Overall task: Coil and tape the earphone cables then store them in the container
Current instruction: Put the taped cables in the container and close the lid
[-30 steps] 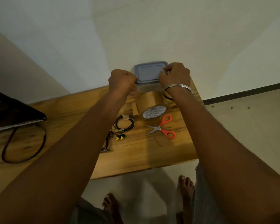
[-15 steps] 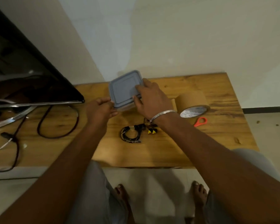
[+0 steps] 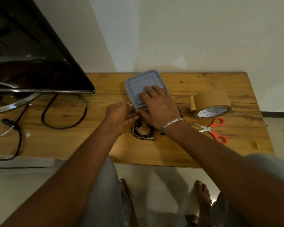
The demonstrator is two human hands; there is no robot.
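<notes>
Since half a second ago the right hand (image 3: 159, 108) has come off the container's right edge and onto its lid, and the left hand (image 3: 121, 115) has shifted from the left side to the near-left corner. The scissors, then half hidden by the forearm, are in full sight.

Container (image 3: 138, 82): grey-blue, lid on, sitting on the worktop (image 3: 236, 82) at mid-width, toward the far edge.

Right hand: palm down on the near-right part of the lid, fingers straight and a little apart, thumb along the container's near edge. It presses and grips nothing. Metal bangle (image 3: 170, 124) on the wrist.

Left hand: fingertips bunched at the container's near-left corner, touching it. Cannot tell whether they pinch the lid rim or only rest against it, because the right thumb crowds the same spot.

Earphone cable (image 3: 142, 132): black, wound in a loose ring, lying on the worktop just near of the container, between the two wrists, outside the container. Any tape on it is too small to make out.

Right of the container:
- Brown tape roll (image 3: 211, 100), loose end curled at its left, white printed core facing near.
- Orange-handled scissors (image 3: 207, 129) just near of the roll, blades slightly parted, tips pointing left.

Left end of the worktop: dark screen (image 3: 31, 59) on a metal stand (image 3: 15, 104), with a black cord (image 3: 62, 127) looping over the wood below it.

Near of the worktop: bare feet (image 3: 203, 194) on pale floor (image 3: 162, 185).
</notes>
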